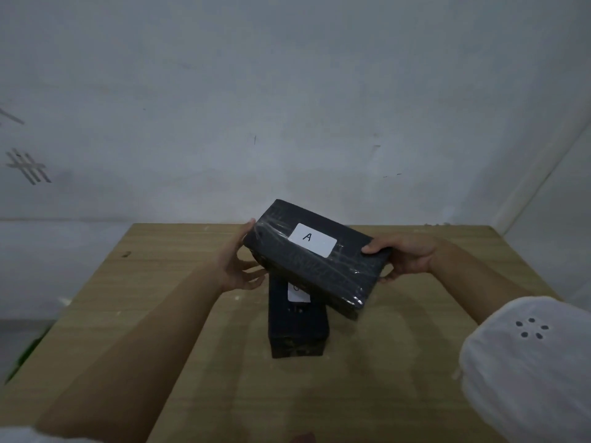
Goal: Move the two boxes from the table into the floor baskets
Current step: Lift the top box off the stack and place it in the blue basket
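A dark box wrapped in clear film, with a white label reading "A" (315,257), hangs tilted above the wooden table (399,346). My left hand (238,262) presses on its left end and my right hand (404,257) grips its right end, thumb on top. Under it a second dark box (299,327) lies on the table; its white label is mostly hidden by box A. No floor baskets are in view.
A grey-white wall stands right behind the table. Something green (24,356) shows low beyond the table's left edge. A white sleeve (527,362) covers my right upper arm at the lower right.
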Action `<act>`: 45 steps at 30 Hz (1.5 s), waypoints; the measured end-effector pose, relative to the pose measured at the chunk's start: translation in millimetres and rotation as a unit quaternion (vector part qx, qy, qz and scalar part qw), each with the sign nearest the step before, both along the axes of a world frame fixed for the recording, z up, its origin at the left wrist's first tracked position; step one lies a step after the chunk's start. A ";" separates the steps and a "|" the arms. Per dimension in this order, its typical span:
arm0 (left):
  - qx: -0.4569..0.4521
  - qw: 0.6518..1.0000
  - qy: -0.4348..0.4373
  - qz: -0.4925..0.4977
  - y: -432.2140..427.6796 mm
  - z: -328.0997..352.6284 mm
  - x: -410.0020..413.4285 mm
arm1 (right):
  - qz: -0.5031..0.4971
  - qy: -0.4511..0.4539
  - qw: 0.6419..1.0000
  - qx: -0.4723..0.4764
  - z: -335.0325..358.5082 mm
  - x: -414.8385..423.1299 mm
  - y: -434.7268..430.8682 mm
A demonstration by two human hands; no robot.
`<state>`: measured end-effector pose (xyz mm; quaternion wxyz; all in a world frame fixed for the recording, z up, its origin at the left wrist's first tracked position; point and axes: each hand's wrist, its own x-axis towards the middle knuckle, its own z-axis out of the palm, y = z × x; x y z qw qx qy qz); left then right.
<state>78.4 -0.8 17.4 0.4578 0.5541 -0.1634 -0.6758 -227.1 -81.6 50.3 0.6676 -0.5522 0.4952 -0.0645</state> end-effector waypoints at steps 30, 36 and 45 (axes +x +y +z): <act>-0.249 0.965 0.068 0.051 -32.6 71.8 8.2 | -0.239 -0.291 0.923 -0.084 65.8 33.9 -6.3; -0.322 0.943 0.076 0.043 -40.5 125.0 18.8 | -0.211 -0.349 0.894 -0.184 114.6 40.0 -9.4; -0.403 0.911 0.082 -0.010 -29.0 177.7 35.6 | -0.186 -0.442 0.844 -0.240 156.1 58.4 1.8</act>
